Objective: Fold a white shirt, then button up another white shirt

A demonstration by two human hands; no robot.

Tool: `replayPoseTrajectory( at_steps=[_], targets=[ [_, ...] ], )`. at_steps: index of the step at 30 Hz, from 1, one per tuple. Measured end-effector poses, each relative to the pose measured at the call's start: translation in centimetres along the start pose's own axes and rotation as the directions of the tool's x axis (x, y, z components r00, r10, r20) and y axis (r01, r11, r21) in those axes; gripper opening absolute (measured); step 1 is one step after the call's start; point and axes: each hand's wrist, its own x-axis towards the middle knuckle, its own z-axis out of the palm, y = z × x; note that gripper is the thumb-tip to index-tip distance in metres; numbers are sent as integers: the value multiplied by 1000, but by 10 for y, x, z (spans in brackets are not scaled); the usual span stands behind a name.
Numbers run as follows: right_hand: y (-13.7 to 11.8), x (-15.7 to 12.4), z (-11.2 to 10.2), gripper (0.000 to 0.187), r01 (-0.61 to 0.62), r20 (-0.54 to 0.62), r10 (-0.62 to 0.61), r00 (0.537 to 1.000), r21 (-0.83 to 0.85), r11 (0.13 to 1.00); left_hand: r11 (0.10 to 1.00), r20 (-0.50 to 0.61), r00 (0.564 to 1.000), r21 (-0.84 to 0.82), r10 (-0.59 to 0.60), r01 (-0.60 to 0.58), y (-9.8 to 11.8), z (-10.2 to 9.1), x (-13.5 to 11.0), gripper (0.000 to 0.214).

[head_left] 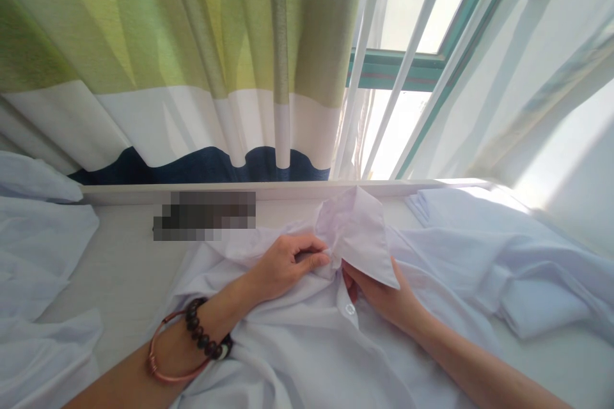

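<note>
A white shirt [288,339] lies spread in front of me, its collar [367,239] standing up near the middle. My left hand [290,262] pinches the shirt's edge just left of the collar, thumb and forefinger together. My right hand [378,287] grips the cloth on the other side, its fingers partly covered by the collar flap. Below the right fingers a clear button [350,309] shows on the front edge. Around my left wrist are a dark bead bracelet [201,332] and a copper-coloured bangle [152,358].
White cloth [38,249] lies in pieces at the left, and folded white cloth [542,300] at the right. A blurred dark object [206,216] sits by the raised ledge [288,190]. Behind hang a striped curtain [192,45] and white window bars [403,57].
</note>
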Motion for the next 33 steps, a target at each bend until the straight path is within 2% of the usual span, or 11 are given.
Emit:
replayPoseTrajectory(
  at_steps=[10,17,27,33],
  targets=[
    [3,3,1,35,-42,36,41,999,49,998,1000,50,999,-28,-11,13,-2,-2,1,17],
    [1,4,0,31,-61,71,59,996,25,998,998,57,997,-51,-44,47,-1,-2,0,17],
    [2,2,-6,29,13,118,-10,993,-23,1000,998,67,996,-19,-56,57,1,-3,0,19],
    [-2,2,-4,31,2,100,4,995,-55,999,999,66,997,0,-41,41,2,-3,0,18]
  ],
)
